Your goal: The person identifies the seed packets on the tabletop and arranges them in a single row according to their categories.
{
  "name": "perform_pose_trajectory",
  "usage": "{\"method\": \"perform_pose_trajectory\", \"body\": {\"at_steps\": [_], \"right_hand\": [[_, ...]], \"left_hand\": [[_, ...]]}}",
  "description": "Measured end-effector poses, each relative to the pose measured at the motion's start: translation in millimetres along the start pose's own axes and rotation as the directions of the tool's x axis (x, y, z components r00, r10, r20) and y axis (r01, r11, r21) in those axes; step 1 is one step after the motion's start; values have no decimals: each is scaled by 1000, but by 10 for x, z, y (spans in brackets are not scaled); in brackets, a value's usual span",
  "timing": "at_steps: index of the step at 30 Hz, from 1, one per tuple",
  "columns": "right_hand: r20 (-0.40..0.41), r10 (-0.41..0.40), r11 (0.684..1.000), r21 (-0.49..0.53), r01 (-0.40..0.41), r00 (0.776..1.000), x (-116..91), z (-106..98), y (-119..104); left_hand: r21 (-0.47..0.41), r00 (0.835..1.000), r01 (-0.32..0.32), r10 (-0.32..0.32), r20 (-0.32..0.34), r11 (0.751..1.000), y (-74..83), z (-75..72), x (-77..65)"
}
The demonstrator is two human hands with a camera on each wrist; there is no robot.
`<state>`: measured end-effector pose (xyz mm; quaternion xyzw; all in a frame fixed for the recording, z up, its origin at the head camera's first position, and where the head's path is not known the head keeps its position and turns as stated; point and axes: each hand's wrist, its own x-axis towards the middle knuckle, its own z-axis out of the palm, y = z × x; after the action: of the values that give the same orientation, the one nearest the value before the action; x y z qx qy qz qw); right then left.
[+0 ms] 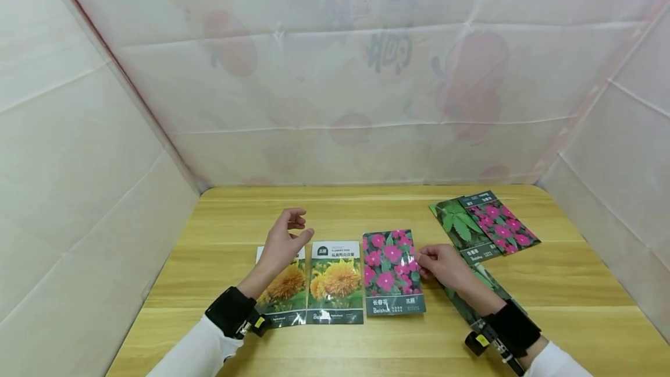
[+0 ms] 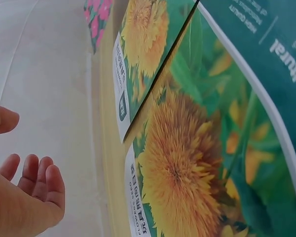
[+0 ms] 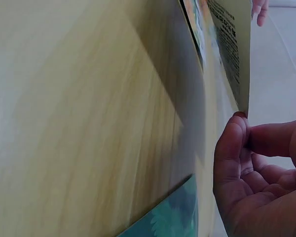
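Observation:
My right hand (image 1: 445, 263) pinches the right edge of a seed packet with pink flowers (image 1: 392, 272) between thumb and fingertips. In the right wrist view this packet (image 3: 234, 54) is lifted off the table, its printed back showing and its shadow below. To its left lie two sunflower seed packets, the nearer one (image 1: 335, 287) beside it and the other (image 1: 287, 290) farther left. My left hand (image 1: 282, 243) hovers over the top of the leftmost packet with loosely bent fingers and holds nothing; the left wrist view shows air between its thumb and fingers.
At the back right, another pink-flower packet (image 1: 502, 226) overlaps a green-leaf packet (image 1: 463, 228). Another green packet (image 1: 497, 284) lies partly hidden under my right forearm. The wooden table (image 1: 335, 354) is enclosed by pale cloth walls (image 1: 324, 92) at the back and sides.

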<state>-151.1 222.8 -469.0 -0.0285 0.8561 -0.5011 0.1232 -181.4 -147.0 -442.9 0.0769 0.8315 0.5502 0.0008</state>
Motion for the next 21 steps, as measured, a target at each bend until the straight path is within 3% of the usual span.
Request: {"method": "perform_pose_trajectory", "body": {"at_steps": [6,11,14,17,19,21], "right_hand": [[40,1,1000,20,-1,999,-17,8,38],[55,9,999,-33,-7,998,-8,23,65],[46,13,995,-100,-9,999,-3,31,70],[22,14,981,-194,-9,1000,-4,43,65],[-3,6,964,-266,-7,1000,-10,55,52],[-37,-13,936,-352,-1,999,-19,72,35]], "left_hand": [[63,1000,-31,30,4,998,-11,-34,-21],[217,997,-56,42,71,975,-53,-49,-78],[377,987,-97,42,152,921,-63,-52,-165],[528,968,-152,19,249,836,-64,-45,-267],[586,952,-189,2,305,788,-73,-33,-320],[619,938,-213,-20,347,756,-85,-14,-357]]}}
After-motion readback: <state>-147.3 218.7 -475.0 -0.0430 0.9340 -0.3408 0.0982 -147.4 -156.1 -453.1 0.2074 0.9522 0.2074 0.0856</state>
